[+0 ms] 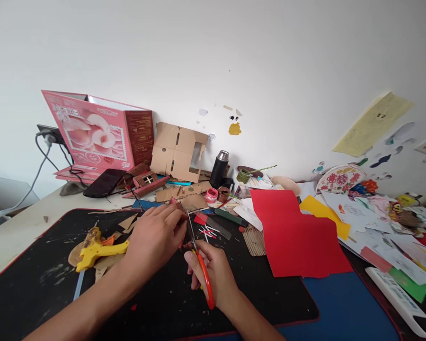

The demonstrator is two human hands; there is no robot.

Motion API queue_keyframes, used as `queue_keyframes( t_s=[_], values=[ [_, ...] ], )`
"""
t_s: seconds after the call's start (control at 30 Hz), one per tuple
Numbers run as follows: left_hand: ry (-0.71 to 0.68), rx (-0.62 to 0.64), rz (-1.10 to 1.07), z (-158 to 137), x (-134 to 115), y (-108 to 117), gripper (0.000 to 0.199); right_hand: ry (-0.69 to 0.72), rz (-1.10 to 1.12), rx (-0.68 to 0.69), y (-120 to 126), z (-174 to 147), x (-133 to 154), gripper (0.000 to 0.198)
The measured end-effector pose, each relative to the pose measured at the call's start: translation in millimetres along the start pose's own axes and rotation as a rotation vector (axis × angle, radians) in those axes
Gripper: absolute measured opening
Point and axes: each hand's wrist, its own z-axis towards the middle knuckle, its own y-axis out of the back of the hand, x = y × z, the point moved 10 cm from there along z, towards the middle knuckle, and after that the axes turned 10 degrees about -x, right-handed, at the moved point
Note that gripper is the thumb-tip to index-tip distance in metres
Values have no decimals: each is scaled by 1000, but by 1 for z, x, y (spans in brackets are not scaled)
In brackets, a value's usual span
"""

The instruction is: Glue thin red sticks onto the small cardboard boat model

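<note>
A pair of scissors (206, 282) with orange-red handles is held in the right hand (213, 265), over the black mat (270, 298); the grip is closed around the handles and the blades are pointed up and away, toward the left hand (159, 232). By the left hand a small dark red piece (176, 204) is pinched between thumb and fingers, right beside the blades. Most of that piece is covered by the fingers, so its full shape, and whether it is touched by the blades, cannot be told.

Just beyond the right hand, thin white strips (208, 230) and a red scrap (200, 219) are scattered on the mat. A yellow glue gun (104, 249) is laid to the left of the left forearm. The mat's right edge is partly overlapped by a large red sheet (298, 241), near which a ribbed cardboard piece (254, 240) is seen. At the back of the table (7, 246), a pink box (95, 132), a phone (104, 183), cut cardboard (179, 151) and a black bottle (219, 170) are lined up near the wall.
</note>
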Motion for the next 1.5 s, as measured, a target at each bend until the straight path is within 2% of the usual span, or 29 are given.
queue_keyframes(
  t_s=[0.33, 0.6, 0.87, 1.13, 1.5],
  values=[
    [-114, -65, 112, 0, -4, 7, 28, 11, -9, -1, -8, 2, 11, 56],
    [-40, -43, 81, -4, 5, 5, 29, -42, 13, 7, -12, 3, 2, 62],
    [-118, -52, 144, -5, -1, 6, 29, -65, 3, -6, -13, 2, 5, 63],
    [-112, -39, 144, -10, 1, -2, 23, -88, 11, -24, -10, -1, 0, 60],
    [-139, -27, 144, -10, -10, -11, 27, -119, 43, -54, -3, -3, -14, 59]
  ],
)
